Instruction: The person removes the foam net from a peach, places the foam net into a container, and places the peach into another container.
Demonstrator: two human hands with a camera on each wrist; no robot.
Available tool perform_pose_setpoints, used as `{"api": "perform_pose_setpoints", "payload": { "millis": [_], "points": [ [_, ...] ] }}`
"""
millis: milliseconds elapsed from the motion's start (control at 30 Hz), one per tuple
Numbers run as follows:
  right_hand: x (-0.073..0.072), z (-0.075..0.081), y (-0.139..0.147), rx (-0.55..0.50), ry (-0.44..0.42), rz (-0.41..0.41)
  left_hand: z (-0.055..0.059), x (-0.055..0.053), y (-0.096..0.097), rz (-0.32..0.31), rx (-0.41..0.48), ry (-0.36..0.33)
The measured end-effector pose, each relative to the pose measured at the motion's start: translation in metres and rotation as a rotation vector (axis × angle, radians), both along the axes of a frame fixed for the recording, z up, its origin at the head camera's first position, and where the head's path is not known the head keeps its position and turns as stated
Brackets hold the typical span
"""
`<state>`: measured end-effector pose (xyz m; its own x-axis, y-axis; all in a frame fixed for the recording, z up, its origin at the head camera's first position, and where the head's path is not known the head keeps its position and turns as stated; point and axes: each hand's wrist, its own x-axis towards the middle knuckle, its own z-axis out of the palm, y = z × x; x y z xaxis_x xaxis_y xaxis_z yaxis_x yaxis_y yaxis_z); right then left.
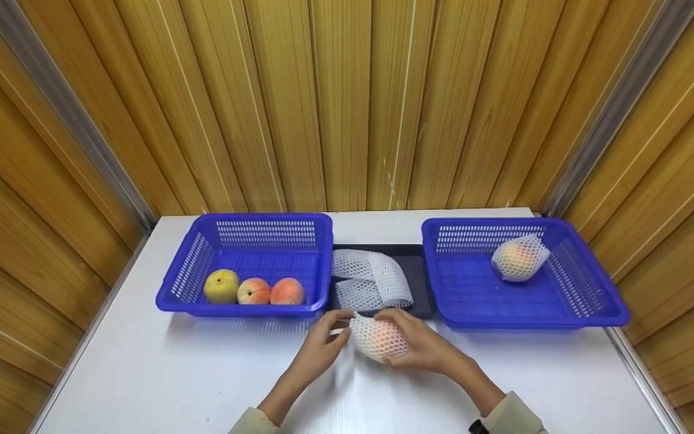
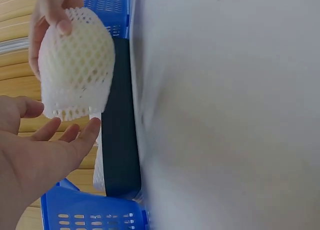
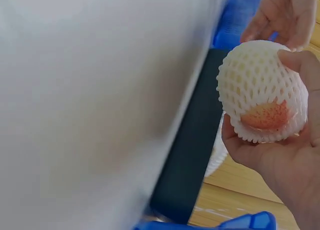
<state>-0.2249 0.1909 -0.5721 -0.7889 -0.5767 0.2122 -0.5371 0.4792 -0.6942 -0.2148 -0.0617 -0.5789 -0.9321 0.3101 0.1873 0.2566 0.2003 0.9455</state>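
A peach in a white foam net (image 1: 378,339) is held over the front of the table, its pinkish skin showing through the mesh. My right hand (image 1: 422,343) grips it from the right, thumb on one side and fingers on the other. The right wrist view shows bare reddish skin at one end of the netted peach (image 3: 262,93). My left hand (image 1: 321,346) is at the net's other end, its fingers (image 2: 90,130) spread and lightly bent right at the net's edge, with nothing gripped. Beyond the hands, more foam nets (image 1: 377,280) lie in a black tray (image 1: 416,271).
At left stands a blue basket (image 1: 244,310) with a yellowish peach (image 1: 221,286) and two pinkish peaches (image 1: 287,291). A second blue basket (image 1: 528,322) at right holds another netted peach (image 1: 518,259). Wood-patterned walls (image 1: 347,108) enclose the white table (image 1: 202,374).
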Motion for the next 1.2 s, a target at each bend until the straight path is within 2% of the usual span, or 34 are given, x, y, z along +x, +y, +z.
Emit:
{"api": "perform_pose_setpoints", "payload": {
  "millis": [133,300,567,867,1033,1200],
  "points": [
    [0.0,-0.01,-0.003,0.063,-0.012,0.045,-0.003,0.002,-0.006,-0.002,-0.044,-0.003],
    [0.002,-0.014,-0.003,0.048,-0.005,0.006,-0.005,0.001,-0.015,0.021,-0.098,-0.023],
    [0.006,-0.019,0.0,0.015,0.106,-0.077,-0.007,0.001,-0.022,0.026,-0.106,-0.015],
    [0.01,-0.022,-0.003,0.016,0.308,-0.216,-0.008,0.001,-0.02,0.02,-0.114,0.004],
    [0.009,-0.027,-0.003,0.086,0.319,-0.205,-0.009,0.001,-0.016,0.013,-0.111,-0.003],
    [0.004,-0.028,-0.004,0.128,0.341,-0.182,-0.009,-0.001,-0.012,0.007,-0.144,0.011]
  ]
}}
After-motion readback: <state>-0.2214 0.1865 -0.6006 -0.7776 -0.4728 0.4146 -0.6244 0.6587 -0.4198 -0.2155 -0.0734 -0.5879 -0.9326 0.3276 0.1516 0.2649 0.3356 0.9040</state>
